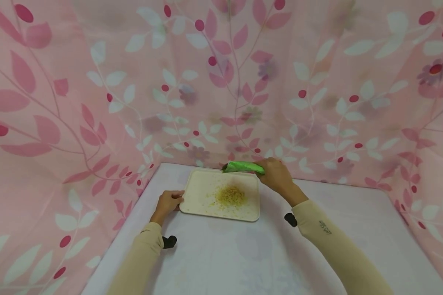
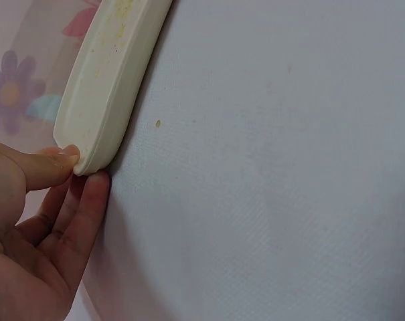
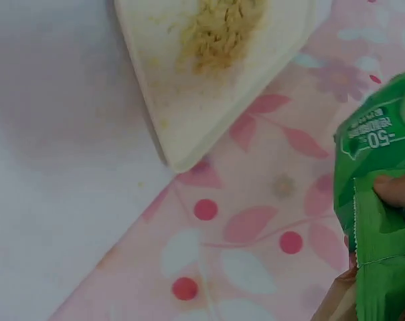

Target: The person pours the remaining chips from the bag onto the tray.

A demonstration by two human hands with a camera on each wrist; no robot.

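A cream rectangular tray (image 1: 199, 196) lies on the white table, bearing a loose pile of yellowish shredded bits (image 1: 230, 196). My left hand (image 1: 167, 204) pinches the tray's left edge; in the left wrist view the thumb sits on the rim and the fingers are beneath it. My right hand (image 1: 275, 174) holds a green printed packet (image 1: 243, 166) nearly level over the tray's far edge. The packet's left end looks dark in the head view. In the right wrist view the packet (image 3: 376, 157) shows a crimped end seam, with a thumb pressed on it.
Tiny crumbs, such as one crumb (image 2: 158, 124), lie on the white tabletop (image 1: 221, 254) beside the tray. Pink floral cloth (image 1: 221, 102) hangs closely behind the table and along both sides. Black wrist mounts (image 1: 291, 220) stick out from the sleeves.
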